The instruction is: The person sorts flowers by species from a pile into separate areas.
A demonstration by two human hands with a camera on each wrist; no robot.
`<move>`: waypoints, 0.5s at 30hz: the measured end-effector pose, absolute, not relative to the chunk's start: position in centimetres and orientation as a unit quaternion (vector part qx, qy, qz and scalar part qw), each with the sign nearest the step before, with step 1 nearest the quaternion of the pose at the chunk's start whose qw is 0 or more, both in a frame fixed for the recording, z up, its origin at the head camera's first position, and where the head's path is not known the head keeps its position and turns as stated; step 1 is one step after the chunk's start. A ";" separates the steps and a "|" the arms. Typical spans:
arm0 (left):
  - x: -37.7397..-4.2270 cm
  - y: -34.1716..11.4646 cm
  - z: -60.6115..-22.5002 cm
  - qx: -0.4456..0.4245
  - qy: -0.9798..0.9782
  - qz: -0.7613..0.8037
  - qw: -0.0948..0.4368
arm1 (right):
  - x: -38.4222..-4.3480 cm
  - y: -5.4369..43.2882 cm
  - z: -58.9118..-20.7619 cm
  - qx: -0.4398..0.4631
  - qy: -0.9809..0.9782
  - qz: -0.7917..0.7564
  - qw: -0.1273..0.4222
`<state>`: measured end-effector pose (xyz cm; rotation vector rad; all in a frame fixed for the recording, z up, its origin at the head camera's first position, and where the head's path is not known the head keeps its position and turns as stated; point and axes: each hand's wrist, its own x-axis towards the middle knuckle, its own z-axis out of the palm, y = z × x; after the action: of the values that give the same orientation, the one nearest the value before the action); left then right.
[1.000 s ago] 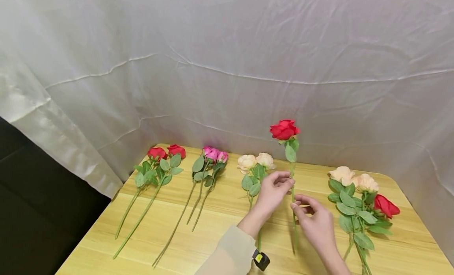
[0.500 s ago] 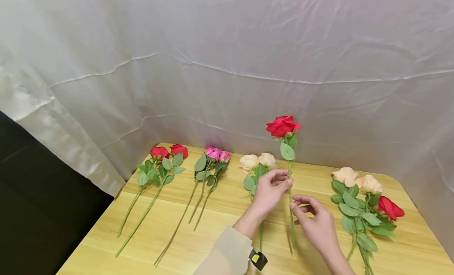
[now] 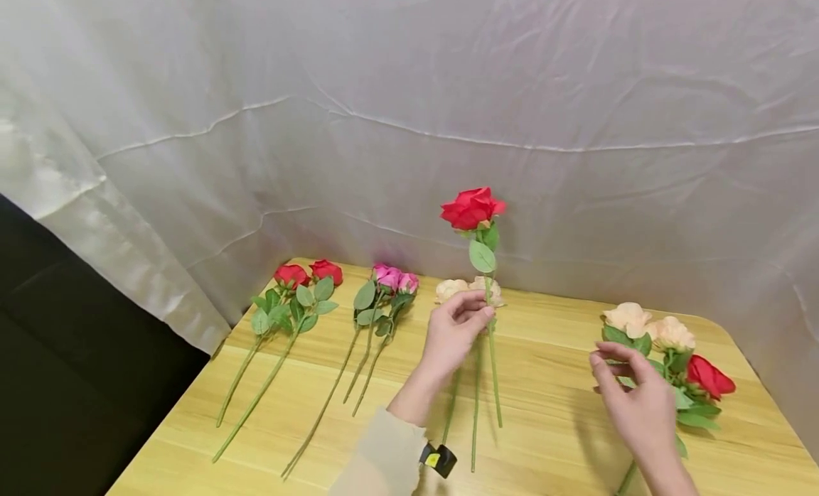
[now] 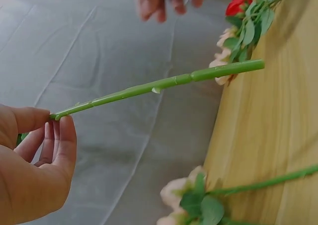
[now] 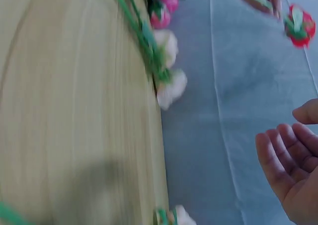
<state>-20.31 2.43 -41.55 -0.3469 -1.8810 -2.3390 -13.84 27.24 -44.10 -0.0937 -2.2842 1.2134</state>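
Observation:
My left hand pinches the stem of a red rose between thumb and fingertips, holding it upright with the bloom above the table's back edge. In the left wrist view the bare green stem sticks out past the fingertips. Behind that hand lie two peach roses, their leaves mostly hidden. My right hand holds nothing, its fingers loosely bent and apart from the thumb in the right wrist view. It partly covers the bunch at the right, where peach roses lie beside another red rose.
On the wooden table two red roses lie at the left, with pink roses beside them, stems towards the front. A grey curtain hangs behind the table. Black material lies beyond the left edge.
The right hand has let go of the red rose's stem and moved right, over to the right-hand bunch. The left hand has shifted left and slightly up with the rose.

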 end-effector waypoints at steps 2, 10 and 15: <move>-20.3 1.6 -41.5 -0.114 -0.629 -0.766 0.070 | -13.7 28.6 -44.1 -0.052 -0.861 0.414 0.291; -20.4 -2.7 -41.2 -0.089 -0.653 -0.744 0.111 | -12.8 34.9 -44.5 -0.108 -0.920 0.297 0.233; -20.5 -6.1 -41.2 -0.063 -0.677 -0.721 0.137 | -12.8 38.2 -45.6 -0.125 -0.945 0.257 0.156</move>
<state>-20.53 -6.06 -41.24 -0.1825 -1.9585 -2.0850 -12.77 38.22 -45.58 -0.3591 -2.7065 0.7348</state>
